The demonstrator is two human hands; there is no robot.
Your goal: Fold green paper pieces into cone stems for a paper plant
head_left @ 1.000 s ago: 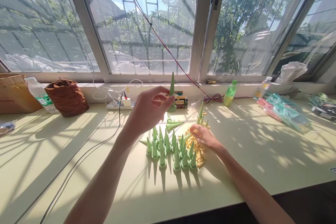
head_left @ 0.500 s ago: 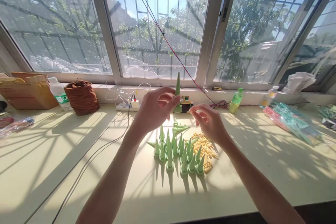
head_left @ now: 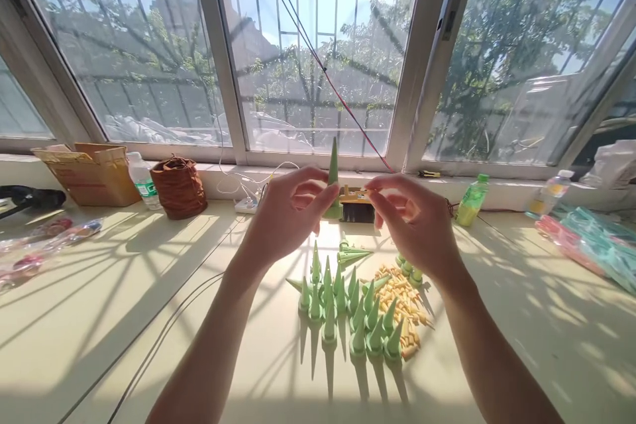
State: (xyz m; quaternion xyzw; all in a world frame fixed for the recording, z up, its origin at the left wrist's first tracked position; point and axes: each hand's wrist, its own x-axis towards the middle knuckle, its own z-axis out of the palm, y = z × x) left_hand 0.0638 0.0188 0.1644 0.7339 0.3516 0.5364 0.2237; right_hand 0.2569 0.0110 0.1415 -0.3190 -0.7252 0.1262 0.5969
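Note:
My left hand [head_left: 298, 205] pinches a green pointed cone [head_left: 333, 165] upright between thumb and fingers, above the table. Close to its right, my right hand [head_left: 417, 215] has thumb and forefinger pressed together; whatever is at the fingertips is too small to make out. Below the hands, several green cones [head_left: 328, 324] stand on the table in a cluster, points up. A few others, like the green cone [head_left: 355, 256] behind them, lie on their sides. Beside the cluster spreads a pile of small yellow-tan pointed pieces [head_left: 400, 295], with more green parts [head_left: 410, 270] under my right wrist.
A dark block with a yellow top [head_left: 356, 212] sits behind the hands. Along the window stand a cardboard box [head_left: 92, 175], a brown bag [head_left: 177, 189], a power strip [head_left: 246, 204] and a green bottle [head_left: 473, 200]. Plastic bags [head_left: 591, 245] lie at right; cables cross the left side.
My right hand has risen and come nearer the cone, its fingertips now level with the cone's lower part. My left hand still holds the cone upright. The view has turned slightly left.

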